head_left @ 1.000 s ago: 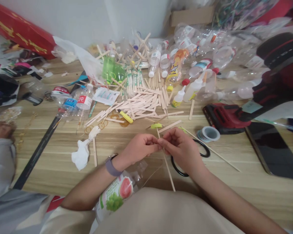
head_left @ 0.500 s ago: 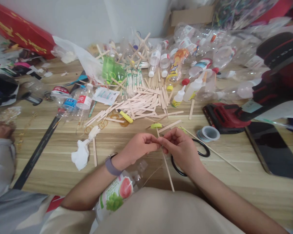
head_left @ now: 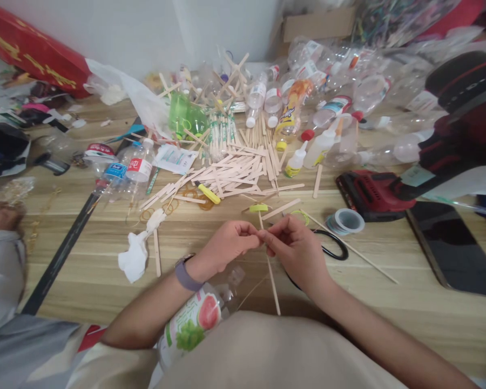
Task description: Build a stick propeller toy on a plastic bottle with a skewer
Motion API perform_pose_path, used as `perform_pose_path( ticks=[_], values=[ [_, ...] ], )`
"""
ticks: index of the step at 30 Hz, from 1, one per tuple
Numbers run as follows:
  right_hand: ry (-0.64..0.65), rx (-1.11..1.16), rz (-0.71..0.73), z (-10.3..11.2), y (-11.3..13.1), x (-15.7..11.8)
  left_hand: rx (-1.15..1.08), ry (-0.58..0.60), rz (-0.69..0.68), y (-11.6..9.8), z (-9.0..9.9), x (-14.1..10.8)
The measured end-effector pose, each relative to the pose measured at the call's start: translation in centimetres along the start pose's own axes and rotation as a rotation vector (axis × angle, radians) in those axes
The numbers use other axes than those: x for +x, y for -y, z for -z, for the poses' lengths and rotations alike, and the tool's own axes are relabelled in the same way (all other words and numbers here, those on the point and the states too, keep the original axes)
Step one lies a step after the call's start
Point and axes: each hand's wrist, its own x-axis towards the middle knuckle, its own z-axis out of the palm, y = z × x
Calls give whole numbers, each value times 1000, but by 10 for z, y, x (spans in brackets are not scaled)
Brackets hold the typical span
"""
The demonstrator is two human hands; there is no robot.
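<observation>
My left hand (head_left: 234,244), with a watch on the wrist, is closed in a pinch at a thin wooden stick (head_left: 273,286). Fingertips of my right hand (head_left: 295,247) pinch the same stick, touching those of the left. The stick points down toward my body, and a yellow-green ring-like piece (head_left: 258,207) sits at its far end. Whether anything small is between the fingertips is hidden. Black-handled scissors (head_left: 340,252) lie partly under my right hand. A flat craft stick (head_left: 282,208) lies just beyond the fingers. A large labelled plastic bottle (head_left: 194,319) rests beneath my left forearm.
Beyond the hands is a pile of craft sticks (head_left: 235,175) with a yellow-handled tool (head_left: 208,193). Plastic bottles (head_left: 259,97) crowd the back. To the right are a tape roll (head_left: 346,222), a red-black power tool (head_left: 372,194) and a phone (head_left: 457,248). Another person's hand (head_left: 0,217) is far left.
The stick's near end has swung a little to the left. My right hand has shifted slightly, covering more of the scissors' near handle. Both hands keep their pinch.
</observation>
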Motion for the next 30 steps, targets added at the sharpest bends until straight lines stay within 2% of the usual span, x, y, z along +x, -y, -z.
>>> perform_pose_path(
  ticks=[9,12,17,25,30],
  values=[
    [65,130,-20,9,-3,8,-49,32,-23,3,1,2],
    [84,-5,37,17,-4,13,-79,28,-26,3,1,2],
    [232,-250,95,22,-3,13,-42,4,-60,4,3,2],
    [192,-362,179,18,-3,9,122,-56,-139,4,5,1],
    [145,-446,315,14,-5,6,182,-53,-129,1,5,0]
  ],
)
